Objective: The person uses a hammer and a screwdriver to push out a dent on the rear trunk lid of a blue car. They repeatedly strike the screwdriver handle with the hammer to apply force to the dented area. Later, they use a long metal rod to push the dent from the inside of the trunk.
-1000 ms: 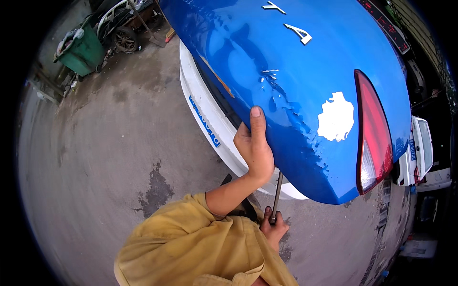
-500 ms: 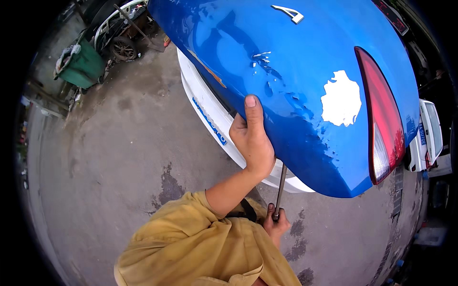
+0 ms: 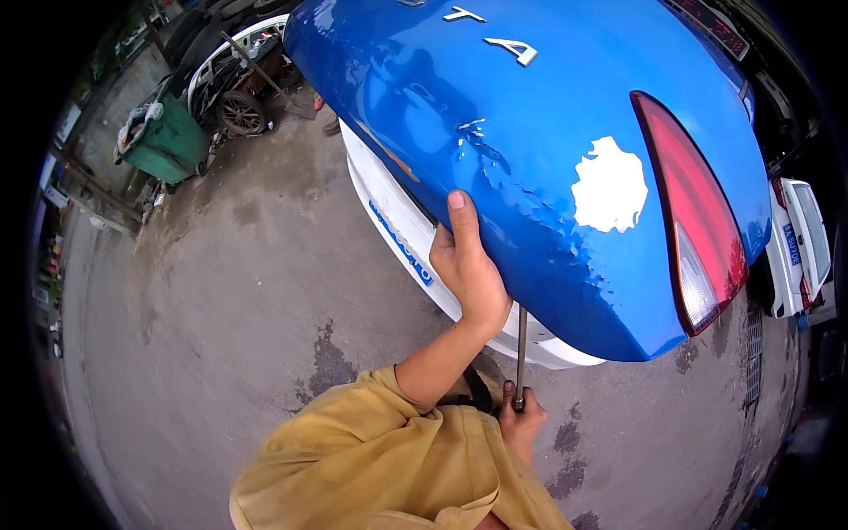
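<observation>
A raised blue trunk lid (image 3: 548, 274) fills the upper right, its paint crumpled and flaking around a bare white patch (image 3: 609, 185). My left hand (image 3: 473, 278) grips its lower edge, thumb pressed flat on the painted face and fingers curled out of sight beneath. Lower down, close to my body, my right hand (image 3: 521, 422) is closed around the bottom end of a metal rod (image 3: 521, 358). The rod stands nearly upright, and its top passes out of sight behind the lid. A red and clear tail light (image 3: 689, 212) is set in the lid's right side.
Below the lid lies a white bumper (image 3: 389, 221) with a blue plate. A green wheeled bin (image 3: 166, 141), a loose wheel (image 3: 241, 112) and scrap parts stand at the far left. A white car (image 3: 799, 247) is parked at the right. Dark stains mark the grey ground (image 3: 221, 336).
My view has shifted, bringing more of the lid's chrome letters into sight. The rod looks more upright. Both hands keep their holds, the left thumb still on the lid.
</observation>
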`<state>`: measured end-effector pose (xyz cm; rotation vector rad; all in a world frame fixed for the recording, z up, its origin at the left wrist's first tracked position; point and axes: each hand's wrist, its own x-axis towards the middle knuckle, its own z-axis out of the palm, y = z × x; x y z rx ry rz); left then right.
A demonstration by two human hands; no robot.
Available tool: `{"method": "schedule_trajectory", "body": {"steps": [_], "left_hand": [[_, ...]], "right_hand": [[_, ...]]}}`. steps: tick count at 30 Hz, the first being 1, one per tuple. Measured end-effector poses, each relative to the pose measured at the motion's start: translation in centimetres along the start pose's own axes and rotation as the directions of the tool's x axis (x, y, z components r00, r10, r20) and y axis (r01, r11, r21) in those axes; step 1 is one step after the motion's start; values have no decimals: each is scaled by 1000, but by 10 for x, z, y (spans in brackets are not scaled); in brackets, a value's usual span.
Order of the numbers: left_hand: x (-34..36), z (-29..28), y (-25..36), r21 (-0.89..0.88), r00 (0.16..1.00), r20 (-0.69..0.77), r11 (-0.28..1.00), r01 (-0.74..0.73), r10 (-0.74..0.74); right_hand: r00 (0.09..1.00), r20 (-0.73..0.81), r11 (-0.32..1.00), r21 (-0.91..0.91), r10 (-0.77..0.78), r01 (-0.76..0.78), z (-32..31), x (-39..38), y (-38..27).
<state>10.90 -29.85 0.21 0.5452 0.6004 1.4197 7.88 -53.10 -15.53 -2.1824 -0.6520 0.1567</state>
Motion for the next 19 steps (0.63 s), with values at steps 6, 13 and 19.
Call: {"method": "schedule_trajectory", "body": {"steps": [6,13,19], "left_hand": [[2,-10,6,25,995,92,999,32,-34],[1,-13,-1,75,998,55,997,11,-16],[1,-9,2,63,999,49,998,-19,16]], "right_hand": [[995,-54,997,-16,81,-82,17,-29,-13],[997,-83,997,72,-11,17,45,-19,14],[961,-112,956,127,-253,266,56,14,36]]}}
